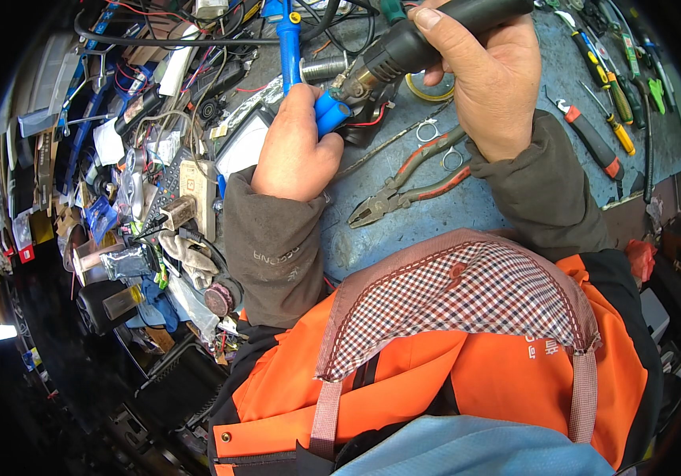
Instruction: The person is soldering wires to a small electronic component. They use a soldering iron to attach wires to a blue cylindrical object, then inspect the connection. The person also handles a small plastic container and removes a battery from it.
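My left hand [297,151] is closed on a blue plastic part [331,116] with short cylinders, beside a longer upright blue tube [289,51] with a yellow ring. My right hand [491,95] grips a black cylindrical hand tool [396,49], like a heat gun, whose metal nozzle end meets the blue part. What the nozzle touches is too cluttered to tell exactly. Red-and-grey pliers [388,198] lie below the hands on the worn blue-grey bench [360,250]. A red wire and a yellow tape roll [428,94] are behind the blue part.
A dense pile of cables, tools and parts fills the left side, with a beige power strip [198,202] near my left sleeve. Screwdrivers [618,103] and a black-and-red handled cutter [590,143] lie at the right. Black cables [221,41] cross the top.
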`<control>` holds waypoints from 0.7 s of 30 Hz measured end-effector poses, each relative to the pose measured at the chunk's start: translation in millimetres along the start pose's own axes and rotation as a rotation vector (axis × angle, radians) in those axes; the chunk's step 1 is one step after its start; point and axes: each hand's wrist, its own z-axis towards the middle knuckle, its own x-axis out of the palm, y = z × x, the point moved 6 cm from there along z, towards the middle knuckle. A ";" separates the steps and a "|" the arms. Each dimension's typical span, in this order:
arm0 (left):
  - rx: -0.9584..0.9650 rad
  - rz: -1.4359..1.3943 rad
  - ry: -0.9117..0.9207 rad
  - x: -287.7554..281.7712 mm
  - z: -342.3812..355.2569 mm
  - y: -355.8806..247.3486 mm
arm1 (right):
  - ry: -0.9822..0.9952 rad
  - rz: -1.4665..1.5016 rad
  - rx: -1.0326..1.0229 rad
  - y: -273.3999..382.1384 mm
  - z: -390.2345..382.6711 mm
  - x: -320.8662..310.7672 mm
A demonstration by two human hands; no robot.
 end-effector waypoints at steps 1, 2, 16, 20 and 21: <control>0.005 -0.001 -0.001 0.2 0.0 -0.2 | -0.007 -0.013 0.022 2.4 -0.7 0.6; 0.010 -0.001 -0.001 0.3 0.0 0.0 | 0.012 -0.002 -0.004 0.2 0.2 -0.4; 0.003 -0.016 0.012 0.1 -0.3 -3.6 | -0.014 0.029 -0.071 -9.4 2.6 -2.6; 0.000 -0.016 0.008 0.5 -0.5 -3.3 | 0.008 0.012 -0.064 -9.8 3.9 -3.7; -0.002 -0.018 0.008 0.6 -0.4 -3.2 | 0.005 0.012 -0.067 -10.0 3.7 -3.7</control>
